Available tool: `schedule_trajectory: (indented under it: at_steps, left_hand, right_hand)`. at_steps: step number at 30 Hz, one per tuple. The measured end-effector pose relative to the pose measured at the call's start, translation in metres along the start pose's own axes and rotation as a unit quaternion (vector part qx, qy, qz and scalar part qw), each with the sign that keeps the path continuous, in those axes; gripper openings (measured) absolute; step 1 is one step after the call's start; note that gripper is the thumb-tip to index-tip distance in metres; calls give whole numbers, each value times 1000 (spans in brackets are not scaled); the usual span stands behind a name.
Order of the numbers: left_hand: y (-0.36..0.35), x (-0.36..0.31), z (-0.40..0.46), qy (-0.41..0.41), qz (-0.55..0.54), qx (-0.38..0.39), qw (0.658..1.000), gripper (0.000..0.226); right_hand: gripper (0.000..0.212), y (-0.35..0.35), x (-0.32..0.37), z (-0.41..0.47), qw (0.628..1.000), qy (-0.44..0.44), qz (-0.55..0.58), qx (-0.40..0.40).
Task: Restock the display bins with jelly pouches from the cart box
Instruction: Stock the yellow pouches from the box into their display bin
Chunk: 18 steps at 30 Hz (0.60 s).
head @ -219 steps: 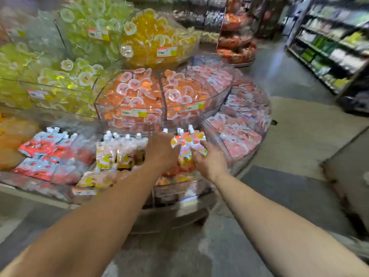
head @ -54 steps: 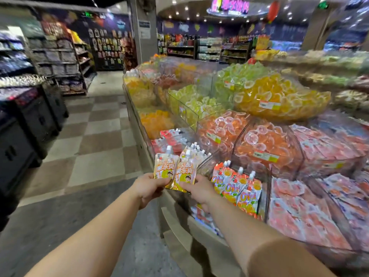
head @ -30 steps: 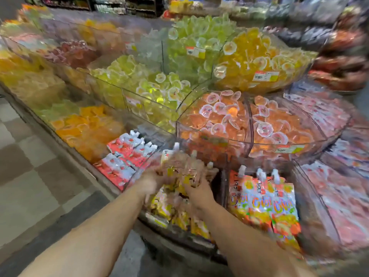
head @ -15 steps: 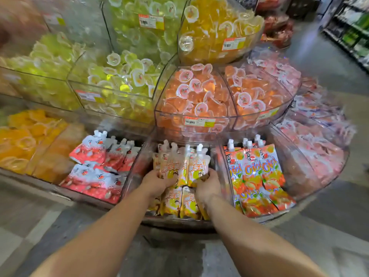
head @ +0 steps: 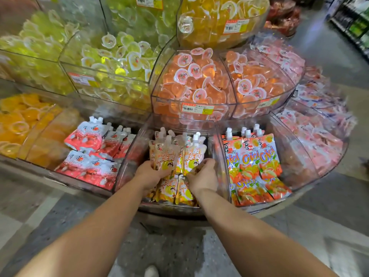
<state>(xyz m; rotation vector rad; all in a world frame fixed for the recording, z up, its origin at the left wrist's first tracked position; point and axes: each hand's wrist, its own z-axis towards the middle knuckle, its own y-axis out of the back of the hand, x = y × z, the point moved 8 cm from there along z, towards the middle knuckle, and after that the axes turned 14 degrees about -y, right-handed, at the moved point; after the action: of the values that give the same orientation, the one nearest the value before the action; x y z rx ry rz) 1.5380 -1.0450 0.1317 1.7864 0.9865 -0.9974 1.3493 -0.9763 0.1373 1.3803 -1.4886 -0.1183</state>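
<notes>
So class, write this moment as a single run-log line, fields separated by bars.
step: stocking middle bin | left hand: grips yellow pouches | right hand: grips yellow pouches | pouches: upright in bin

Since 1.8 seconds ago you've brought the yellow pouches (head: pixel 175 156) from mid-air beside the display down into the middle bin (head: pixel 127 166); your left hand (head: pixel 148 173) and right hand (head: pixel 202 174) have sunk lower among them over the last half second; the pouches now stand upright in the bin's rear, spouts up, above the ones lying flat in front; your view has swung from the aisle down onto the bins.
</notes>
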Motion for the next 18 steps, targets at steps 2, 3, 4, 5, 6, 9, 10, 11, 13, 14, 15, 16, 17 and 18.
schedule_trajectory:
  at_steps: [2,3,4,5,6,9,10,11,13,14,15,16,17,18]
  left_hand:
    - [-2,0,0,2,-7,11,1000,49]
    - [-4,0,0,3,-7,20,1000,47]
    - [-4,-2,1,0,1,25,1000,43]
    - [-3,-3,3,-2,7,32,999,39]
    - [-3,-5,6,-2,14,40,999,36]
    - [-2,-6,13,-1,25,76,997,26]
    - [-2,-7,13,2,20,87,996,25]
    - [-3,-4,15,5,6,95,995,21]
    - [-4,-3,15,25,-45,98,994,40]
    - [-5,-2,13,39,-73,101,991,62]
    - [-7,2,15,50,-84,108,989,79]
    - [-6,3,16,50,-77,111,990,86]
    - [-5,5,17,47,-71,114,990,87]
    - [-4,4,16,44,-65,114,990,83]
  right_hand:
    - [40,0,-1,0,1000,-1,-7,-10]
    - [37,1,-2,1,1000,-1,-7,-18]
    - [33,2,-2,2,1000,-2,-4,-27]
    - [30,4,-2,3,999,-6,7,-37]
    - [28,6,-2,6,998,-14,23,-49]
    - [31,11,-1,5,996,-28,57,-61]
    - [34,11,0,3,996,-29,58,-61]
    - [34,11,-1,2,996,-29,61,-62]
    - [27,12,1,-1,994,-21,77,-71]
    - [22,13,3,-4,993,-14,83,-79]
    - [19,14,6,-5,993,3,85,-87]
    - [20,14,10,-8,993,27,81,-81]
    - [23,10,15,-10,994,54,71,-58]
    - [30,3,19,-13,996,72,55,-18]
